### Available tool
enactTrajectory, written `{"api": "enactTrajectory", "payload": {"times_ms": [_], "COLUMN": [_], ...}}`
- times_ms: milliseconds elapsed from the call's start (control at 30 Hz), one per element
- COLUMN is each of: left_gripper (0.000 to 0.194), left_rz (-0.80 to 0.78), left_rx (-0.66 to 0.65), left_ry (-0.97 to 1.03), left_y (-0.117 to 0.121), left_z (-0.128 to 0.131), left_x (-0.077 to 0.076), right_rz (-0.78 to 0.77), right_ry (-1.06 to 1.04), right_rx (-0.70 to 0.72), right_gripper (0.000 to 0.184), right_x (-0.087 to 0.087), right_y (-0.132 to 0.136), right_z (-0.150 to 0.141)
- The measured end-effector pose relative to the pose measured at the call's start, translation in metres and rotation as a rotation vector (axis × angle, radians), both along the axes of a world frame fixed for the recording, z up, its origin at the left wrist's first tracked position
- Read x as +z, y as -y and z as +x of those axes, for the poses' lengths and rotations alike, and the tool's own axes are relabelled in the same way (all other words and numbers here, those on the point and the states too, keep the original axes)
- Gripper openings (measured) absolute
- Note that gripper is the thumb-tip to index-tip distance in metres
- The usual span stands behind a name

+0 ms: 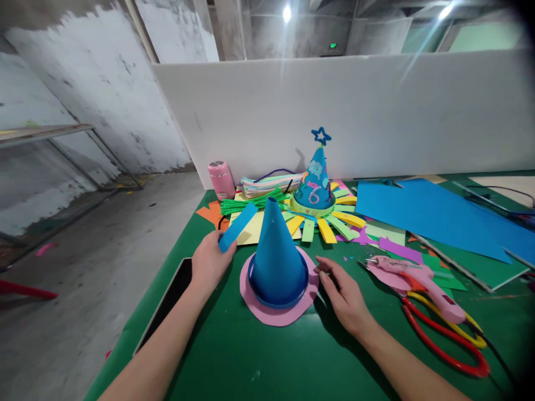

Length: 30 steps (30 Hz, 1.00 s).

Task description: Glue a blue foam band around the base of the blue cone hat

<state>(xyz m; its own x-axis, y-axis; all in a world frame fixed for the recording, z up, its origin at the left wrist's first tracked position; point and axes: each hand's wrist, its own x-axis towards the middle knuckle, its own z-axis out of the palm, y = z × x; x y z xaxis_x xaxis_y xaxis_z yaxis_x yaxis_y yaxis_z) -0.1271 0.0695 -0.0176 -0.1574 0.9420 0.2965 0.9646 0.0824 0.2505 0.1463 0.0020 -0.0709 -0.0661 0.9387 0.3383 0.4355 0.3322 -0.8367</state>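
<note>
My left hand (212, 260) pinches a short blue paper strip (239, 227), which slants up to the right. In front of me a blue paper cone (275, 253) stands upright on a round pink paper brim (278, 317), with a blue band around its base. Beside the brim's right edge is my right hand (341, 292), fingers loosely bent and apart, holding nothing; I cannot tell whether the fingertips touch the brim. Behind stands a decorated blue party hat (314, 181) with a star on top and a fringe of yellow and green strips.
To the right lie a pink glue gun (422, 278), red-handled scissors (443, 353) and large blue sheets (418, 211). Green pipe cleaners (251, 206) and a pink bottle (221, 179) are at the back left. A dark flat device (169, 298) lies under my left forearm.
</note>
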Motion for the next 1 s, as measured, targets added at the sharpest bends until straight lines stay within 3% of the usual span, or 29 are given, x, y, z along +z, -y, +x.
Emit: {"api": "enactTrajectory", "payload": {"times_ms": [300,633,833,1000], "left_gripper": [0.030,0.025,0.027,0.030], "left_rz": [0.107,0.098,0.118,0.147], "left_rx": [-0.003,-0.028,-0.038,-0.040], "left_ry": [0.059,0.053,0.035,0.039], "left_y": [-0.015,-0.018,-0.022,-0.023], "left_z": [0.005,0.007,0.009,0.013], "left_x": [-0.007,-0.010,-0.010,-0.008], "right_rz": [0.011,0.055,0.047,0.060], "right_ry": [0.031,0.352,0.475,0.385], "right_rx": [0.038,0.161,0.201,0.222], "right_gripper": [0.034,0.083,0.075,0.071], "right_x": [0.005,-0.003,-0.003,0.000], "right_y": [0.002,0.003,0.000,0.001], "right_z": [-0.002,-0.006,-0.011,-0.008]}}
